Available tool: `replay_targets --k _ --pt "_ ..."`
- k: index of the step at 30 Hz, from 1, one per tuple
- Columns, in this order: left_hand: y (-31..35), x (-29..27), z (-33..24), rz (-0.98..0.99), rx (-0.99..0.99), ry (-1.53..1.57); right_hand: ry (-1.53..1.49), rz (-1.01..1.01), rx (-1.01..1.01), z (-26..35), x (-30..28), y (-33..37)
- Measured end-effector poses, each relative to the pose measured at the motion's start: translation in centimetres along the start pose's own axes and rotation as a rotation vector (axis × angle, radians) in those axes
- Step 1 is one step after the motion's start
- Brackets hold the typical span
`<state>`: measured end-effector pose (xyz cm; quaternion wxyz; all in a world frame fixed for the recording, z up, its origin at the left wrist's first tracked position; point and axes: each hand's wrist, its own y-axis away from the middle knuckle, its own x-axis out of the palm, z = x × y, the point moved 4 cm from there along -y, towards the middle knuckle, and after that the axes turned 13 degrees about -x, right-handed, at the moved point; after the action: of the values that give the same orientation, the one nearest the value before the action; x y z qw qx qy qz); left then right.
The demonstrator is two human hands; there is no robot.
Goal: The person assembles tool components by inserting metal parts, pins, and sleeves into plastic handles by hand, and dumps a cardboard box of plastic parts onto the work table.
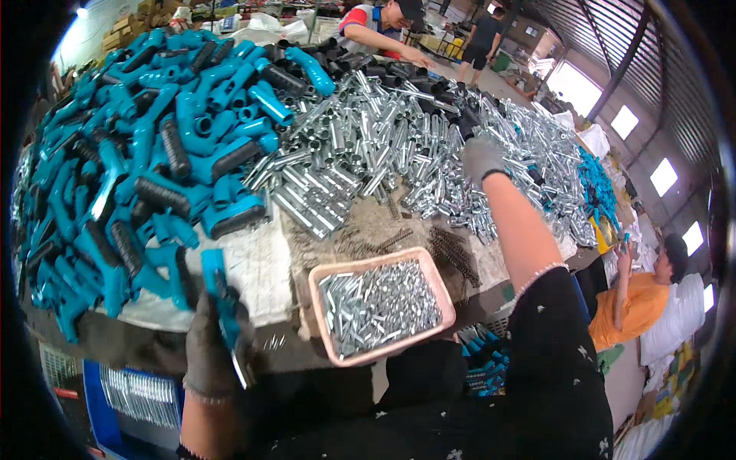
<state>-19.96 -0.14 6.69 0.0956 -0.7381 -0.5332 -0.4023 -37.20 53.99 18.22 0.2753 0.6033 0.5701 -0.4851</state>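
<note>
My left hand point(211, 345), in a grey glove, is closed round a teal plastic handle point(215, 276) with a dark part along it and a metal end point(242, 369) sticking out below. It is upright near the table's front edge. My right arm stretches far over the table, its gloved hand point(483, 159) over a wide heap of shiny metal tubes and parts point(399, 130). A dark piece point(466, 123) lies right at its fingertips; the fingers are too unclear to tell whether they grip it. Between my arms stands a pink tray point(331, 346) of small metal pins.
A high heap of teal handles with black grips point(169, 142) fills the left. Dark springs point(452, 257) lie behind the tray. A blue crate point(96, 406) of metal rods stands lower left. One person point(376, 31) works across the table; another in orange point(629, 307) sits at right.
</note>
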Motion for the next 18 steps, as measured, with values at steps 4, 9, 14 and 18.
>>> replay_targets --k 4,9,14,18 --pt "0.6 -0.5 0.5 -0.083 0.019 -0.013 -0.156 0.001 0.191 -3.5 1.9 -5.7" --pt "-0.3 -1.1 0.7 -0.043 -0.03 0.099 0.021 -0.253 0.076 -3.6 4.7 -6.7" --pt "0.1 -0.9 0.4 0.013 0.005 0.076 -0.615 -0.496 0.185 -6.6 0.8 -2.3" --pt "0.2 0.3 0.5 0.021 0.041 0.065 -1.644 -0.594 0.24 -3.8 -2.8 8.7"
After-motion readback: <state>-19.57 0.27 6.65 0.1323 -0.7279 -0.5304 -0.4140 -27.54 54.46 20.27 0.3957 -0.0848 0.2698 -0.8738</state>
